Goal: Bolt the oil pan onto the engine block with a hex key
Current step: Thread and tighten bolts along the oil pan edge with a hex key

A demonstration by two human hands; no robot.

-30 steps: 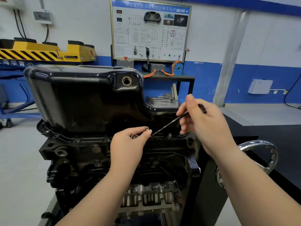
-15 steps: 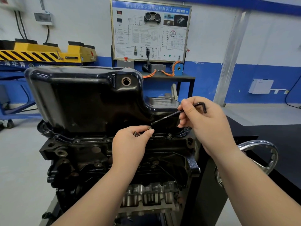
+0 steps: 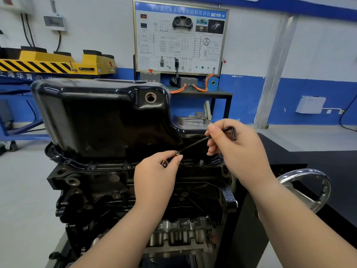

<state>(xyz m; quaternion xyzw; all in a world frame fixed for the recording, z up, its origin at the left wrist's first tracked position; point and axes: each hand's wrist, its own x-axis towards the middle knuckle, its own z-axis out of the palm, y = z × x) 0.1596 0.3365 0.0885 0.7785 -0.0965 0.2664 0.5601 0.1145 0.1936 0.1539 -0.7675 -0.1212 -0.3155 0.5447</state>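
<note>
A glossy black oil pan [image 3: 100, 120] sits upside down on the dark engine block [image 3: 92, 192]. My left hand [image 3: 154, 176] pinches a small bolt [image 3: 178, 153] between thumb and forefinger just above the pan's flange, and more bolts [image 3: 164, 163] show in its curled fingers. My right hand [image 3: 239, 151] grips a black L-shaped hex key [image 3: 195, 144] by its bend; the long end's tip meets the head of the pinched bolt. Another bolt [image 3: 201, 162] stands in the flange to the right.
A chrome handwheel [image 3: 307, 190] on the engine stand juts out at the right, beside a black table [image 3: 318, 161]. Behind stand a training board [image 3: 179, 35] on a desk and a yellow striped lift [image 3: 58, 62] at the left.
My right hand lifted the hex key and swung its tip back down onto the head of the bolt in my left hand. My left hand stayed almost still.
</note>
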